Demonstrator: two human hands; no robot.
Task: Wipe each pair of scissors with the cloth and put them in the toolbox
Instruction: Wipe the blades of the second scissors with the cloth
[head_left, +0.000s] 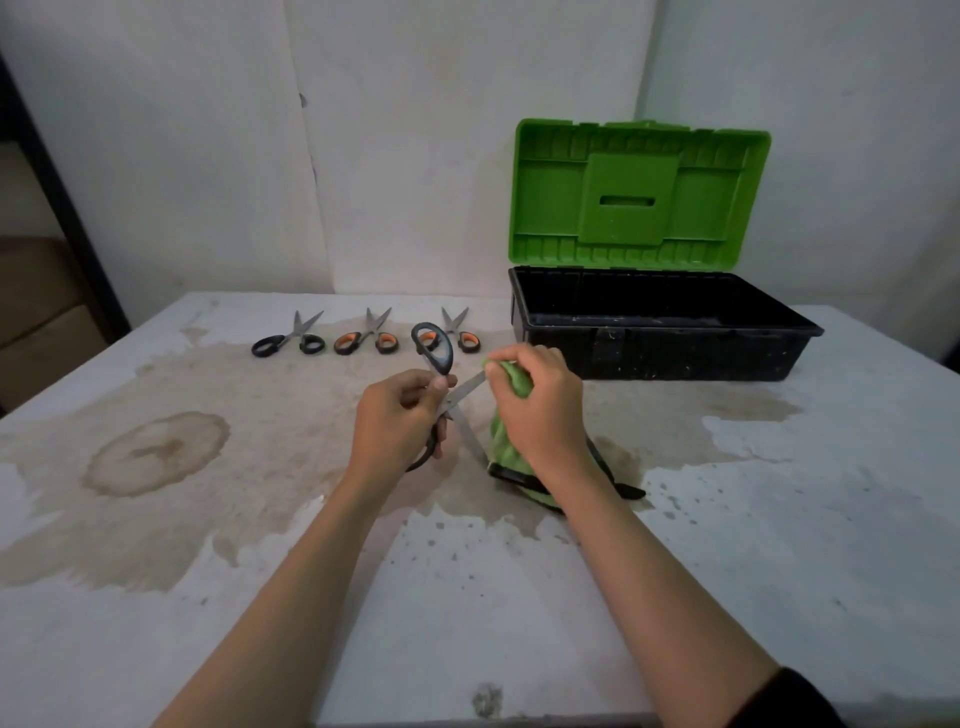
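My left hand grips a pair of grey-handled scissors by the handles, blades spread wide. My right hand pinches a green cloth with black edging around the tip of the upper blade; the cloth's lower part rests on the table. Three more pairs lie in a row at the back: black-handled scissors, orange-handled scissors, and a second orange-handled pair, partly hidden behind the held pair. The toolbox stands at the back right, black tray showing nothing inside, green lid upright.
The white table top carries large brown stains, one ring-shaped at the left. A white wall rises just behind the table. A dark frame and cardboard boxes stand off the table's left side.
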